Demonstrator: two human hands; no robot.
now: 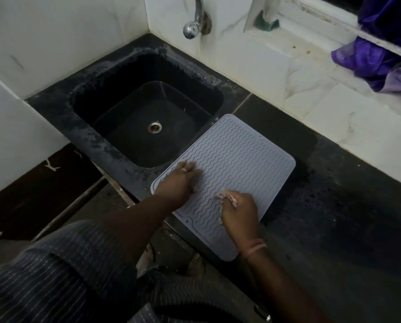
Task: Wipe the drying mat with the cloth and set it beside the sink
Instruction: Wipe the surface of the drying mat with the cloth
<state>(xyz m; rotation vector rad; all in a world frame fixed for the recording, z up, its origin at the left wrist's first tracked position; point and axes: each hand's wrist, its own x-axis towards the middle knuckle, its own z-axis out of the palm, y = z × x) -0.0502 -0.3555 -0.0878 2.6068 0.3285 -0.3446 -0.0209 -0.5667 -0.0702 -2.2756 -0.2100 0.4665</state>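
Drying mat (236, 164) flat on counter (334, 206) front edge, touching sink (106, 145) rim. L hand (179, 183) fingers straight, pinning mat vs sliding. R hand (239, 213) clenched round cloth (227, 197), mid-wipe.

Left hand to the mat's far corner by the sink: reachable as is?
Probably yes. The left hand rests flat on the drying mat, near the sink side. Nothing lies on the mat between it and that corner; the right hand works nearer.

Dim, underexposed foreground; brighter top; wide-angle edge bending.
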